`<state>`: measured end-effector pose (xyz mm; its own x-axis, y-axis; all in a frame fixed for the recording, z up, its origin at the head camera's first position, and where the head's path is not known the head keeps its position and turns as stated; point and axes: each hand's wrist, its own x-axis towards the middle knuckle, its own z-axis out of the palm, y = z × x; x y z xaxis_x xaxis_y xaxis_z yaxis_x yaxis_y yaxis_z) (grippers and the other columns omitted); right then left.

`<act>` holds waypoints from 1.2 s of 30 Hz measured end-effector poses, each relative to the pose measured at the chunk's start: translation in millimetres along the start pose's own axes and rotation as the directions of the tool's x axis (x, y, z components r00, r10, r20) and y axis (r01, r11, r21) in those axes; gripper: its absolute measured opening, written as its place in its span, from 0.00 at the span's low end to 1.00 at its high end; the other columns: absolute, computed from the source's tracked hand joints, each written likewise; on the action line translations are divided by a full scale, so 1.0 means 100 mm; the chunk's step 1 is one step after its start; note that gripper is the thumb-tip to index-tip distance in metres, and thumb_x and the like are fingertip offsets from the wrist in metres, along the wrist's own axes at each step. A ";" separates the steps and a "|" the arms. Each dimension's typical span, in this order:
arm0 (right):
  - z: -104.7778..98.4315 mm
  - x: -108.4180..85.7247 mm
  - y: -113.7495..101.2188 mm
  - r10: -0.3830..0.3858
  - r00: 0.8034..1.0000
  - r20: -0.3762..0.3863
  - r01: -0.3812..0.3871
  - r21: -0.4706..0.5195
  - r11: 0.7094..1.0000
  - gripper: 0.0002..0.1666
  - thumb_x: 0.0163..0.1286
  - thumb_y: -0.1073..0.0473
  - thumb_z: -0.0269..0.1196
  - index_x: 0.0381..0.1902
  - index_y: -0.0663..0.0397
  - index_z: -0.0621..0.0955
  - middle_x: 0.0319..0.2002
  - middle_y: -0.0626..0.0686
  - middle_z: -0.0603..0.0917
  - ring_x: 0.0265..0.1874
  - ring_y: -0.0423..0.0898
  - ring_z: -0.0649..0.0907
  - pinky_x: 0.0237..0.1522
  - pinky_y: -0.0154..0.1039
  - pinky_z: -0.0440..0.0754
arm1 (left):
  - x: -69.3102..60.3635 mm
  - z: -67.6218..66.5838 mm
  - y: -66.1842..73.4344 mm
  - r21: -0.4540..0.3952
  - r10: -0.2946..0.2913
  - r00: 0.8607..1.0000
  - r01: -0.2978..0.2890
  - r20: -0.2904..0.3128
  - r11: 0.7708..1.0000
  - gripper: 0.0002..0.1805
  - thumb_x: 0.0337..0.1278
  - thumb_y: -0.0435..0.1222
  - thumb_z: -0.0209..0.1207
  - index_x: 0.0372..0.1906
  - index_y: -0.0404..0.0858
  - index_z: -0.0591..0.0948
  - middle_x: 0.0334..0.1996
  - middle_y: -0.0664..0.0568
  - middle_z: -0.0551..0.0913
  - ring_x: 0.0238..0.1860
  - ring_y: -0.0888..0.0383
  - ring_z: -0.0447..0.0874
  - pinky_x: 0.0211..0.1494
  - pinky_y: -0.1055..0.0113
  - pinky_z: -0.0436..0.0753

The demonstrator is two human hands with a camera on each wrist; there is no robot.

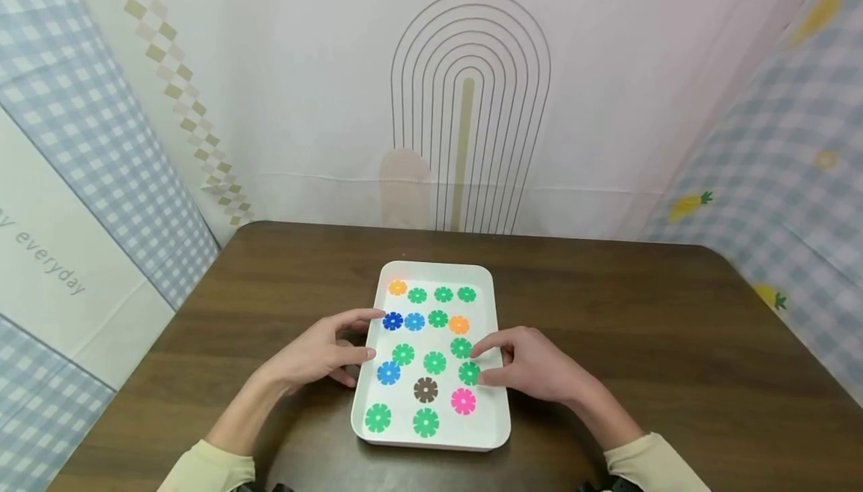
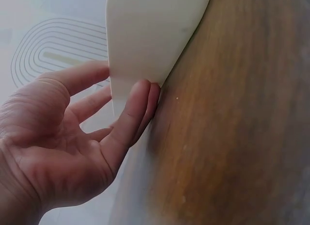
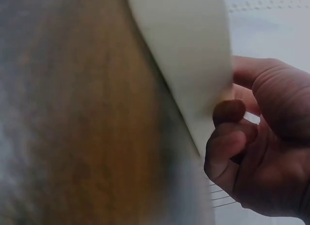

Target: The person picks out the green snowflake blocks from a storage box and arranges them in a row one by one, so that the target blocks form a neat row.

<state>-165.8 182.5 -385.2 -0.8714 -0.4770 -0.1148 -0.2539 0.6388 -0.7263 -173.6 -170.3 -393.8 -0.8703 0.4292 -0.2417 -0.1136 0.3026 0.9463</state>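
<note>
both wrist views caught only the outer wall of the white tray (image 1: 472,433), so the coloured discs (image 1: 434,357) inside were hidden there, and the right view was blurred. in the head view my pale sleeves (image 1: 209,469) were cut off at the bottom edge, beside dark scraps (image 1: 252,487) too small to make out. the lower fingers of my right hand (image 1: 529,365) were tucked from sight there; the right wrist view showed them bent beside the tray wall. its forefinger and thumb reached over the rim at three o'clock, spread apart, the forefinger at the edge of the farther green disc (image 1: 460,344), the thumb at the nearer green disc (image 1: 467,373); i could not tell whether either pressed down. my left hand (image 1: 317,350) was at nine o'clock, forefinger and thumb parted at the rim, other fingertips against the outer wall. the tray lay flat on the table (image 1: 607,305), at six o'clock from the middle of the head view. in it the dark blue disc (image 1: 389,320) lay at ten, near my left forefinger, the brown disc (image 1: 421,390) near six, the pink disc (image 1: 458,402) at five.
</note>
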 end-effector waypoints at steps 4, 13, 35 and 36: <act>0.06 0.01 -0.02 0.038 0.998 -0.047 -0.039 -0.014 0.999 0.14 0.60 0.55 0.79 0.44 0.45 0.91 0.20 0.46 0.74 0.22 0.41 0.70 0.24 0.33 0.68 | 0.00 0.01 0.00 -0.017 0.001 1.000 -0.001 -0.004 1.000 0.36 0.68 0.35 0.67 0.78 0.41 0.70 0.71 0.32 0.68 0.37 0.52 0.88 0.38 0.55 0.91; 0.13 0.01 -0.12 0.131 0.985 -0.112 -0.142 -0.090 0.986 0.13 0.55 0.56 0.81 0.39 0.41 0.91 0.25 0.47 0.79 0.27 0.45 0.74 0.28 0.36 0.71 | -0.05 0.05 0.02 -0.021 -0.014 1.000 0.014 -0.023 1.000 0.36 0.67 0.34 0.67 0.78 0.42 0.70 0.68 0.32 0.67 0.37 0.51 0.87 0.38 0.56 0.92; 0.20 0.01 -0.23 -0.001 0.993 -0.119 -0.042 -0.362 0.931 0.14 0.56 0.55 0.82 0.40 0.44 0.93 0.37 0.37 0.88 0.35 0.40 0.71 0.34 0.33 0.72 | -0.05 0.05 0.01 -0.037 -0.023 0.999 0.022 -0.026 0.999 0.36 0.67 0.35 0.68 0.78 0.43 0.71 0.69 0.32 0.68 0.34 0.51 0.87 0.36 0.56 0.91; 0.20 0.02 -0.23 -0.001 0.993 -0.119 -0.043 -0.367 0.929 0.14 0.55 0.55 0.82 0.40 0.44 0.93 0.37 0.38 0.88 0.35 0.40 0.72 0.34 0.33 0.72 | -0.05 0.05 0.01 -0.038 -0.021 0.999 0.020 -0.026 0.999 0.36 0.67 0.35 0.68 0.78 0.43 0.71 0.69 0.32 0.68 0.34 0.51 0.87 0.36 0.56 0.91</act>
<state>-153.5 154.7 -382.8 -0.9148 -0.4027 -0.0324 -0.3529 0.8355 -0.4211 -167.1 -168.3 -393.1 -0.8797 0.4009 -0.2559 -0.1491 0.2784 0.9488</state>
